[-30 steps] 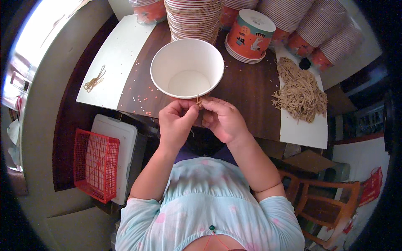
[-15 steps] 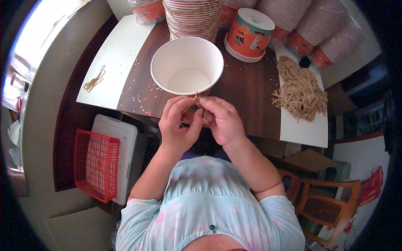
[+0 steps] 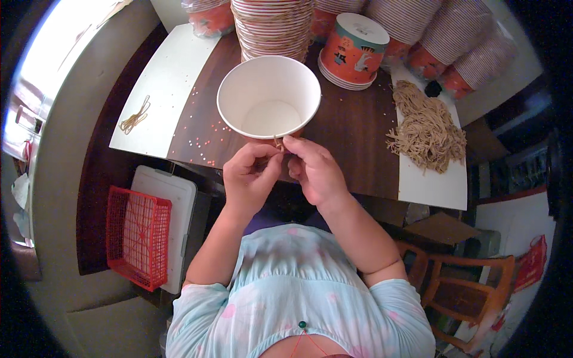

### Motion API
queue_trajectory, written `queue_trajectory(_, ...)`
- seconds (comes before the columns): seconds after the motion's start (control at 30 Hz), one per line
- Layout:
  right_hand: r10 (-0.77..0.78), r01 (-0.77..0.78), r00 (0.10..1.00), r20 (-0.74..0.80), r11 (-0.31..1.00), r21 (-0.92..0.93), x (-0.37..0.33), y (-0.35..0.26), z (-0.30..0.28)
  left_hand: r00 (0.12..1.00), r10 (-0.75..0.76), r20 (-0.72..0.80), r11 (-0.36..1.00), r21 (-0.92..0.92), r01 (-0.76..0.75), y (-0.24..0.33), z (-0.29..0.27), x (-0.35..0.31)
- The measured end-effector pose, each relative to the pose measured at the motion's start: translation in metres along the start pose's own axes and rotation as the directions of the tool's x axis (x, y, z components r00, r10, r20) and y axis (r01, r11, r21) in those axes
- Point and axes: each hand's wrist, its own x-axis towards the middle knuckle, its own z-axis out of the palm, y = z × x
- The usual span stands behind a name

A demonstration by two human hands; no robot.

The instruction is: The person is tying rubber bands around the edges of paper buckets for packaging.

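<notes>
A large white-lined paper bucket point(image 3: 268, 95) stands near the table's front edge, its mouth facing up toward me. At its near rim is a thin tan cord point(image 3: 278, 142), with a short end sticking up. My left hand point(image 3: 252, 178) pinches the cord between thumb and forefinger, just outside the rim. Beside it, my right hand point(image 3: 317, 170) has its thumb and curled fingers closed on the same cord. Most of the cord is hidden by the fingers, so whether it is knotted or threaded through the bucket I cannot tell.
Behind the bucket rises a tall stack of buckets point(image 3: 273, 33) with cords. An orange and teal upturned stack point(image 3: 356, 53) sits right of it. A tan cord heap point(image 3: 428, 125) lies far right, a few cords point(image 3: 135, 119) at left. A red basket point(image 3: 138, 235) is below left.
My left thumb has moved up to meet the forefinger at the cord. The cord's upright end sits slightly lower and further left. The bucket appears slightly lower in view.
</notes>
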Motion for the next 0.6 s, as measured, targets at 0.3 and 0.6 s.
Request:
queue_trajectory(0.3, 0.068, -0.066, 0.998, -0.012, 0.993, 0.097, 0.004, -0.001, -0.007, 0.982, -0.188, -0.010, 0.979, -0.085, 0.186, 0.003, -0.010, -0.002)
queue_trajectory(0.6, -0.512, 0.355, 0.855, 0.079, 0.467, -0.810, -0.008, -0.018, 0.011, 0.980, -0.197, -0.027, 0.977, -0.093, 0.194, 0.005, -0.010, -0.001)
